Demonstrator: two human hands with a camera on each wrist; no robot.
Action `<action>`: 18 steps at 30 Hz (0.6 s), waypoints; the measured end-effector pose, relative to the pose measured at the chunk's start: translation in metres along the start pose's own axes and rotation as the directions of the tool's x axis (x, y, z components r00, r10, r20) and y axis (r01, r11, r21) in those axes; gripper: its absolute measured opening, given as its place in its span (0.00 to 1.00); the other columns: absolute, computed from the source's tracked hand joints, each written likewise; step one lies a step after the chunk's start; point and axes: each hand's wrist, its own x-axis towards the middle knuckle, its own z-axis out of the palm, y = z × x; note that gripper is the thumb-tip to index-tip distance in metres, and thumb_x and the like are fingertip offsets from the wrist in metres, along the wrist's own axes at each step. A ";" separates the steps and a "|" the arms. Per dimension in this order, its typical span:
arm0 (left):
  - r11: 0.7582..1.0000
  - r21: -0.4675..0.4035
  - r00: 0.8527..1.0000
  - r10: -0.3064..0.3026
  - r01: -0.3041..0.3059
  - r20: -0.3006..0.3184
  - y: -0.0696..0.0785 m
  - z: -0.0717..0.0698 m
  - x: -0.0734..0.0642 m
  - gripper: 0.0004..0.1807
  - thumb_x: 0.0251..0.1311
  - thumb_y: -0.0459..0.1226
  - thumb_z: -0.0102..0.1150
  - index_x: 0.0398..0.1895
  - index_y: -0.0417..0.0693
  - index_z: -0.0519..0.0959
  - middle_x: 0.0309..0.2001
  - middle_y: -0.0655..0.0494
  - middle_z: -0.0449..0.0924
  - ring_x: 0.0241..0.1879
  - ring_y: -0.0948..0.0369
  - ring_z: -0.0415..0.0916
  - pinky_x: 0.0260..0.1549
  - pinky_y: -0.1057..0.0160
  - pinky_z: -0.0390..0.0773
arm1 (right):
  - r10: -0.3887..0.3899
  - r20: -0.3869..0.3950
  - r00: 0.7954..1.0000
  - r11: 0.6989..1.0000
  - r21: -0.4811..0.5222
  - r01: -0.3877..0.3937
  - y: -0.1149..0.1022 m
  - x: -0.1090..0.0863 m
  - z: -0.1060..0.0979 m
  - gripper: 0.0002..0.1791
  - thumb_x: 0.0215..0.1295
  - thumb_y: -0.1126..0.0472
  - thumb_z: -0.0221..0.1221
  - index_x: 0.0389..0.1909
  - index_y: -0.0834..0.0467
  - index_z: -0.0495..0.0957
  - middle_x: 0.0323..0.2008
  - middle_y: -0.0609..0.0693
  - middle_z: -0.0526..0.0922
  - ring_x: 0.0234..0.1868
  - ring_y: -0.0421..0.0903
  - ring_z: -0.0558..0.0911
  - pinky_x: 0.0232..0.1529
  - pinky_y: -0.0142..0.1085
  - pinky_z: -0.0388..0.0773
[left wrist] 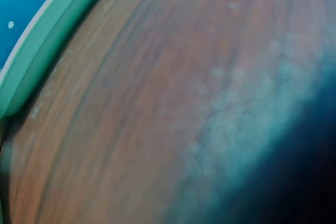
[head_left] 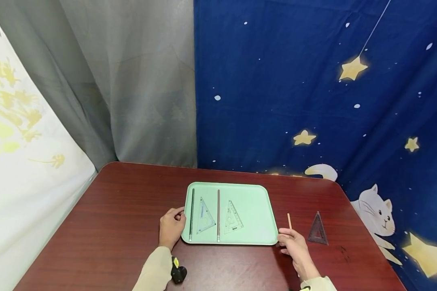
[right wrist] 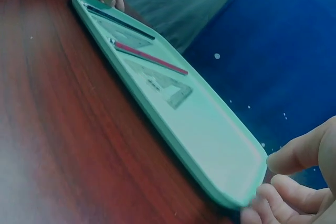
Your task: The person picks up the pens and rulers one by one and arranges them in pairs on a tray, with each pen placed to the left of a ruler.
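A mint-green tray (head_left: pixel 255 214) lies on the table between the two hands. My left hand (head_left: pixel 172 228) holds its left rim with bent fingers. At the near right corner my right hand (head_left: pixel 294 246) holds the rim, thumb and fingertips around the edge (right wrist: pixel 262 174). On the tray lie a dark green pencil (head_left: pixel 191 214), a clear set square with blue print (head_left: pixel 205 220), a reddish pencil (head_left: pixel 218 214) and a second clear set square (head_left: pixel 230 221). In the left wrist view only the tray's rim (left wrist: pixel 47 35) and the table show, not the hand.
A light wooden stick (head_left: pixel 289 220) lies just beyond my right hand, its lower end hidden. Farther right is a dark set square (head_left: pixel 314 238). The reddish-brown table (head_left: pixel 105 226) ends at a grey curtain (head_left: pixel 153 101) and a blue starry curtain (head_left: pixel 262 101).
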 end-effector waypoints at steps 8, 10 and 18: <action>1.000 0.006 1.000 0.009 -0.009 -0.007 0.002 0.000 0.000 0.12 0.56 0.31 0.57 0.42 0.45 0.86 0.29 0.56 0.80 0.25 0.66 0.71 0.28 0.68 0.70 | 0.014 -0.041 0.999 1.000 -0.020 -0.015 0.010 -0.006 -0.013 0.24 0.54 0.70 0.58 0.53 0.75 0.69 0.24 0.38 0.80 0.25 0.37 0.74 0.24 0.30 0.71; 1.000 0.008 1.000 0.009 -0.009 -0.007 0.001 0.000 0.000 0.13 0.55 0.31 0.57 0.42 0.45 0.86 0.28 0.56 0.80 0.25 0.66 0.70 0.28 0.68 0.70 | 0.011 -0.050 0.999 0.999 -0.029 -0.012 0.011 -0.007 -0.015 0.24 0.54 0.70 0.58 0.53 0.76 0.69 0.23 0.37 0.80 0.25 0.36 0.73 0.23 0.30 0.71; 1.000 0.013 1.000 0.009 -0.009 -0.010 0.001 0.000 0.000 0.12 0.56 0.31 0.57 0.42 0.45 0.86 0.28 0.57 0.79 0.24 0.66 0.70 0.28 0.68 0.70 | -0.004 -0.116 0.993 0.987 -0.163 -0.015 0.014 -0.012 -0.028 0.24 0.52 0.70 0.59 0.52 0.75 0.70 0.26 0.43 0.78 0.23 0.36 0.72 0.23 0.29 0.69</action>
